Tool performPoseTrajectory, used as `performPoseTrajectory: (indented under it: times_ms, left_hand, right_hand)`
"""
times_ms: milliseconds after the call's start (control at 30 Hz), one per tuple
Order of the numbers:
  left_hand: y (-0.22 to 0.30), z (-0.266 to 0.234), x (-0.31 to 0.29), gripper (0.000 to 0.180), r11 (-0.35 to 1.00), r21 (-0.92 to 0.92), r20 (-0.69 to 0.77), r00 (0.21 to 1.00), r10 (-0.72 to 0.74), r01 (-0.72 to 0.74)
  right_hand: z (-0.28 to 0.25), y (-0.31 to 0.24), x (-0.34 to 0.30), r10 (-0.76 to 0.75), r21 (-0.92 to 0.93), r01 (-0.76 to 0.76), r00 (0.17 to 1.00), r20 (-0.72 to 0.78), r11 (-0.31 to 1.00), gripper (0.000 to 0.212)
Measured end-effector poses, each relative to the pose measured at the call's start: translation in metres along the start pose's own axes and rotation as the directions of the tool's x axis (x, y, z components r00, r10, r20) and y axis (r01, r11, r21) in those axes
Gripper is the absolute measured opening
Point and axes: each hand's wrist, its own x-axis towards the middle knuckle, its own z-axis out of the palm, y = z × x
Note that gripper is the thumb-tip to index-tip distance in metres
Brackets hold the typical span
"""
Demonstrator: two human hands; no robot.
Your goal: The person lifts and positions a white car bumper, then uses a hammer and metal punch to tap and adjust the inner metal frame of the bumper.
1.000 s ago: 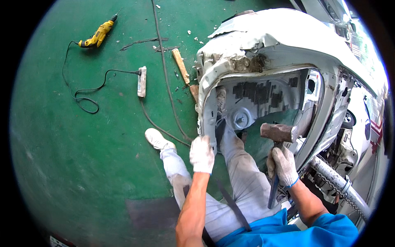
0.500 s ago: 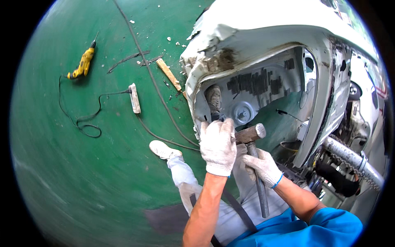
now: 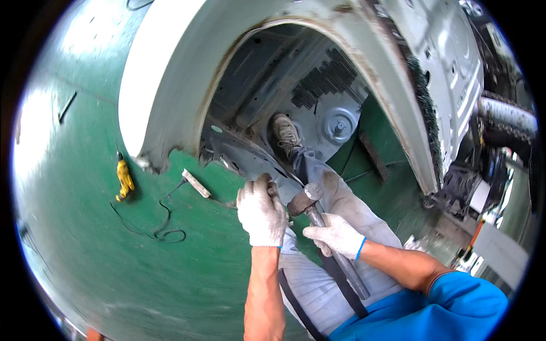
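Note:
In white work gloves, both of my hands are low in the middle of the view. My right hand [image 3: 334, 234] is closed round the handle of a hammer [image 3: 306, 199], whose heavy steel head points up and left. Just left of the head is my left hand [image 3: 261, 211], fingers curled inward. What they hold, if anything, is hidden. Beyond it lies the torn lower edge of a pale car body panel [image 3: 162, 79] with a rounded wheel arch. Inside the arch, my shoe [image 3: 285, 132] rests on bare sheet metal near a round pressed mount [image 3: 339, 125].
A yellow power drill [image 3: 124, 181] lies on the green floor [image 3: 187, 284] at left, its cord curling toward a white power strip [image 3: 196, 183]. A dark flat bar [image 3: 372, 154] is on the floor beyond my leg. A thick metal tube [image 3: 507, 113] with a chain stands at right.
My view has shifted, so the wheel arch now fills the upper middle. The drill and power strip appear lower. The hammer head has tilted left, and both hands sit slightly further left.

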Motion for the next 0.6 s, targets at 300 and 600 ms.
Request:
performPoseTrajectory:
  times_ms: [300,600]
  left_hand:
    - [0.059,-0.015,0.026,0.038,0.943,0.044,-0.006,0.944,0.329,-0.328]
    - [0.059,-0.013,0.048,0.035,0.886,0.156,0.118,0.899,0.422,-0.436]
  right_hand:
    - [-0.025,0.002,-0.005,-0.005,0.158,0.008,1.0,-0.018,0.987,0.023]
    - [-0.043,0.012,0.01,0.041,0.326,-0.032,0.999,-0.02,0.945,0.022]
